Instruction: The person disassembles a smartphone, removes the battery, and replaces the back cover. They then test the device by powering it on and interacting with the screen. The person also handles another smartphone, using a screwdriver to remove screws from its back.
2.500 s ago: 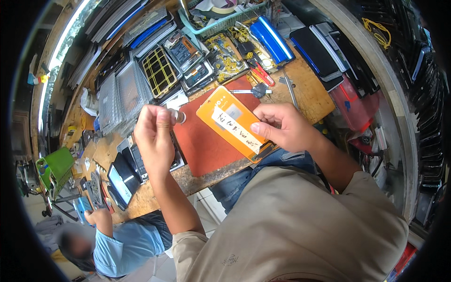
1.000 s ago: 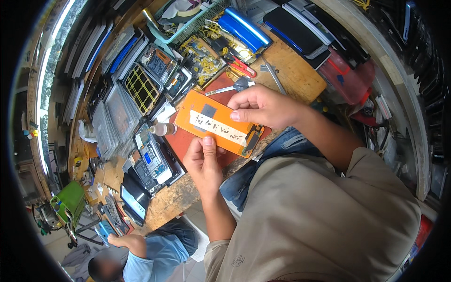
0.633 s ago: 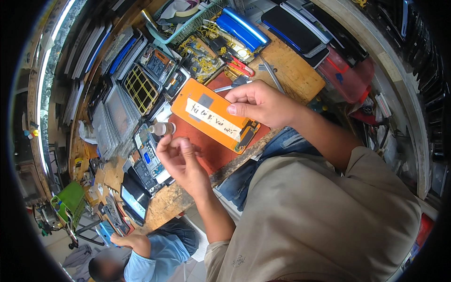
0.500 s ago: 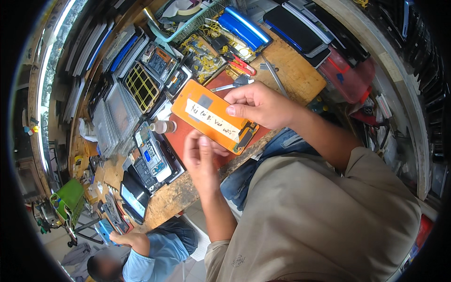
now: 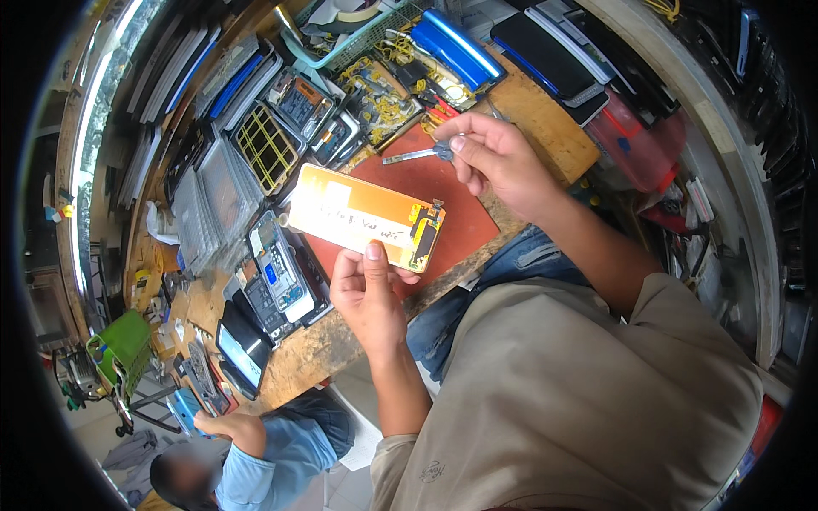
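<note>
A thin orange phone screen panel [image 5: 358,234], with a paper label strip and a dark flex cable at one end, is tilted up over the red mat [image 5: 460,223]. My left hand [image 5: 371,294] grips its near long edge, thumb on top and fingers underneath. Glare washes out part of the orange face. My right hand [image 5: 498,162] is beyond the panel, its thumb and fingers closed at the dark grey handle of a small tool [image 5: 413,157] with a flat metal shaft. The panel and my right hand are apart.
Opened phones [image 5: 277,272] and plastic trays [image 5: 213,204] crowd the bench's left side. Yellow-wired parts [image 5: 375,98], a blue cylinder-like case [image 5: 456,49] and a green basket [image 5: 371,43] lie at the back. A co-worker [image 5: 277,451] sits at lower left holding a blue phone.
My right hand has let go of the panel and moved up to the tool's handle. The panel, now in my left hand alone, has shifted left and tilted, catching glare.
</note>
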Action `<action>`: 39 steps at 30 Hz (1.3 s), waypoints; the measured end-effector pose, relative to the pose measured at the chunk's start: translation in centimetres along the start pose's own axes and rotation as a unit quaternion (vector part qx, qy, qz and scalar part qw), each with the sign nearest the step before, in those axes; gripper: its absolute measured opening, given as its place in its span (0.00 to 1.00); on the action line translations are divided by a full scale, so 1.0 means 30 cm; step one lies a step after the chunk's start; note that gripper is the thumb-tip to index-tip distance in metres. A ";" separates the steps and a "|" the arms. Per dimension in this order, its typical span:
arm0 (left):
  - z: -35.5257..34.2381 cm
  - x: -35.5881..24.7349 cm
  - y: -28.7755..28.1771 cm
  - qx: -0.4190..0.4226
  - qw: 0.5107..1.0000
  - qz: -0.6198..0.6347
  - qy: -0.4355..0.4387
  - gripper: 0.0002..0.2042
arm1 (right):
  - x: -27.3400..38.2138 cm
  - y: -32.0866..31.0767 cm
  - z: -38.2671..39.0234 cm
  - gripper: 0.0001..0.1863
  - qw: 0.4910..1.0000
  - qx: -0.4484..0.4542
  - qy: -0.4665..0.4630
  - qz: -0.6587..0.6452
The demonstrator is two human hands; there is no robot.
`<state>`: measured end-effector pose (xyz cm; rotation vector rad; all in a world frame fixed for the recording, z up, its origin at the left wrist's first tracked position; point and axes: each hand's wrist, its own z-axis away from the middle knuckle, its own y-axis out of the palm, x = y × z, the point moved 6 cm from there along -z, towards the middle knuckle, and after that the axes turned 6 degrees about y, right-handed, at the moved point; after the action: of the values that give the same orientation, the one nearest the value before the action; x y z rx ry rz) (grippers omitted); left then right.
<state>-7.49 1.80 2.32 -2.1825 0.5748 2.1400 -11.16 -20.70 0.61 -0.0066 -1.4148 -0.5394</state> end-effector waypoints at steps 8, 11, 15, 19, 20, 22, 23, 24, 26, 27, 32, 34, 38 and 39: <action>0.007 -0.020 -0.013 0.011 1.000 0.012 -0.015 0.10 | -0.023 -0.003 0.023 0.09 0.998 0.037 0.038 -0.015; 0.008 -0.025 -0.012 0.010 0.999 0.028 -0.019 0.10 | -0.008 0.008 0.032 0.09 0.998 0.052 0.035 0.009; 0.009 -0.032 -0.009 0.008 0.999 0.046 -0.010 0.10 | 0.010 0.027 0.039 0.09 0.997 0.066 0.036 0.011; 0.009 -0.036 -0.009 0.007 0.999 0.033 0.004 0.08 | 0.016 0.050 0.048 0.10 0.995 0.089 0.034 0.009; 0.009 -0.035 -0.008 0.010 0.999 0.035 0.003 0.08 | 0.015 0.053 0.051 0.10 0.995 0.094 0.035 0.010; 0.011 -0.033 -0.008 0.015 0.999 0.039 0.000 0.08 | 0.011 0.061 0.057 0.11 0.993 0.110 0.036 0.009; 0.012 -0.033 -0.007 0.017 0.999 0.040 -0.001 0.08 | 0.010 0.062 0.060 0.11 0.993 0.112 0.035 0.011; 0.013 -0.033 -0.003 0.026 0.998 0.058 -0.001 0.08 | 0.009 0.063 0.061 0.12 0.993 0.113 0.034 0.013; 0.015 -0.030 -0.008 0.014 0.999 0.041 -0.004 0.09 | 0.008 0.064 0.064 0.12 0.992 0.119 0.033 0.008; 0.016 -0.029 -0.005 0.016 0.998 0.056 -0.008 0.09 | 0.009 0.065 0.065 0.12 0.992 0.124 0.034 0.002; 0.019 -0.041 -0.003 0.001 1.000 0.008 0.016 0.09 | 0.015 0.096 0.090 0.12 0.982 0.186 0.037 -0.021; 0.027 -0.041 0.006 -0.003 1.000 -0.004 0.024 0.09 | 0.015 0.125 0.102 0.12 0.978 0.206 0.022 0.007; 0.070 -0.025 0.048 0.025 0.999 0.003 0.030 0.11 | 0.036 0.120 0.092 0.11 0.984 0.177 0.002 -0.013; 0.084 -0.020 0.061 0.038 0.999 0.012 0.027 0.11 | 0.046 0.121 0.089 0.12 0.985 0.174 -0.016 -0.008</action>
<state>-10.40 0.94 3.18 -2.2100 0.6766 2.0397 -12.25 -17.13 3.49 0.2775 -1.5268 -0.3005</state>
